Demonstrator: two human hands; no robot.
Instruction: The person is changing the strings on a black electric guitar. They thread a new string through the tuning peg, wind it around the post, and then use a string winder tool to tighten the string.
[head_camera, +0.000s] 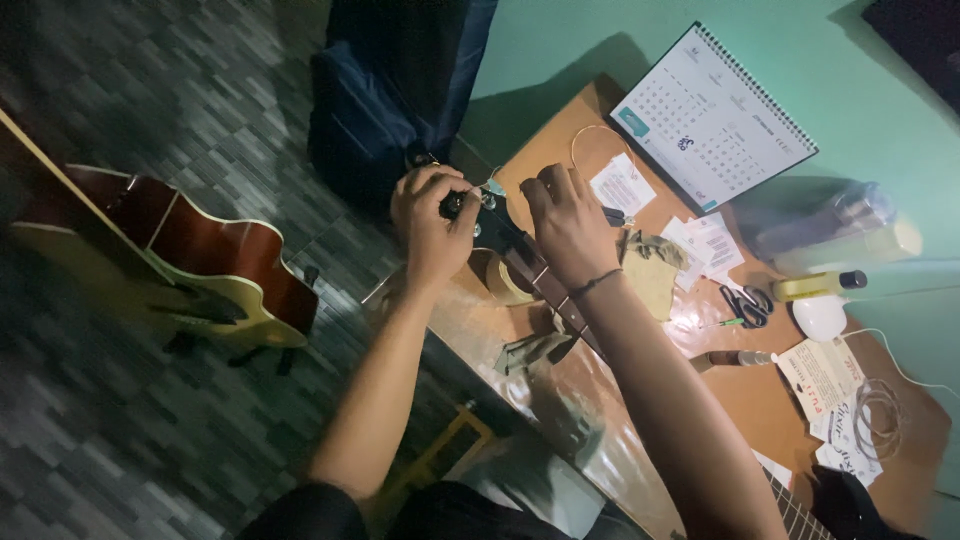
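Down on the table (600, 420), a dark guitar neck (545, 285) with pale frets runs between both wrists, its head (490, 215) under the fingers. My left hand (432, 225) is curled shut, seemingly pinching a small tuning peg (455, 205), though blur hides the grip. My right hand (568, 222) is closed over the head's far side. Scissors (748, 305) lie well right of it.
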